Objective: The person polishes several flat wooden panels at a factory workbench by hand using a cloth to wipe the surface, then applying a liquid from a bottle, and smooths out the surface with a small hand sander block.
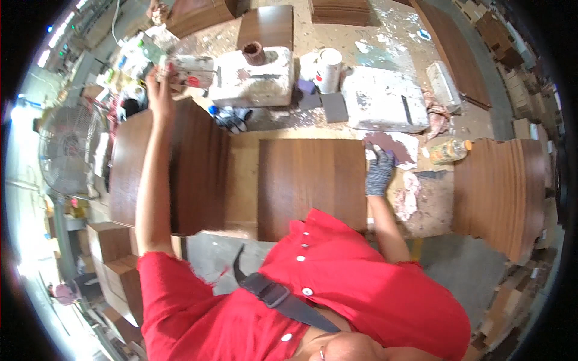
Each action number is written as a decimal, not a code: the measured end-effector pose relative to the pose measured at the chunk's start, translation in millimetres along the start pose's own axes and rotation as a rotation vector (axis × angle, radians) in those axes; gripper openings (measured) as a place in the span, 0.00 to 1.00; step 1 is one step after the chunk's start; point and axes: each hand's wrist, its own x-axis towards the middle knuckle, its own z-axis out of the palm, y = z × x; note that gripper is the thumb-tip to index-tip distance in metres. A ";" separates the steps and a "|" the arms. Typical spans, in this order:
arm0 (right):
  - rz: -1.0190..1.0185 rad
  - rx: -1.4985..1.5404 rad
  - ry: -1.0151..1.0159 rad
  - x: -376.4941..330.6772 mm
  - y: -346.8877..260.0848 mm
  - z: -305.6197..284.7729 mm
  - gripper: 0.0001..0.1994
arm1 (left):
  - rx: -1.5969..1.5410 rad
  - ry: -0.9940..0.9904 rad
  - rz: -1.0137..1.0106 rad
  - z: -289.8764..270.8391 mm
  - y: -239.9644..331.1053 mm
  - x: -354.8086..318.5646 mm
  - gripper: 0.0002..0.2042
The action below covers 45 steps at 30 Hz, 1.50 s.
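Observation:
My bare left hand (160, 93) is stretched out to the far left, its fingers curled at the end of a white can (195, 72) with a red mark. The can lies on its side or is tilted; I cannot tell which. On my right hand (380, 172) is a grey striped glove. Its fingers are closed on a small purple sponge (391, 157), mostly hidden by the glove, at a white sheet (411, 157) smeared with brown paint. Between my arms, a flat brown wood-grain panel (310, 186) lies on the bench, its right edge beside the glove.
Stacks of brown panels stand at left (198, 168) and right (497, 186). Behind are two paint-spattered white blocks (253, 90) (385, 99), a brown-stained cup (253, 53), an upright white can (329, 71) and dark sanding pads (334, 108). A bottle (450, 151) lies near the right stack.

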 end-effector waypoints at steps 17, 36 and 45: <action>-0.031 0.125 0.057 9.2 0.5 3.8 0.09 | 0.777 -0.174 0.165 163.1 -36.6 76.5 0.34; 0.232 0.495 0.072 -6.5 37.7 -2.1 0.13 | 0.396 -0.023 0.033 217.1 20.1 -117.1 0.21; 0.239 0.204 -0.158 51.9 98.5 -101.9 0.13 | 0.374 -0.538 -0.086 132.7 48.4 -366.7 0.14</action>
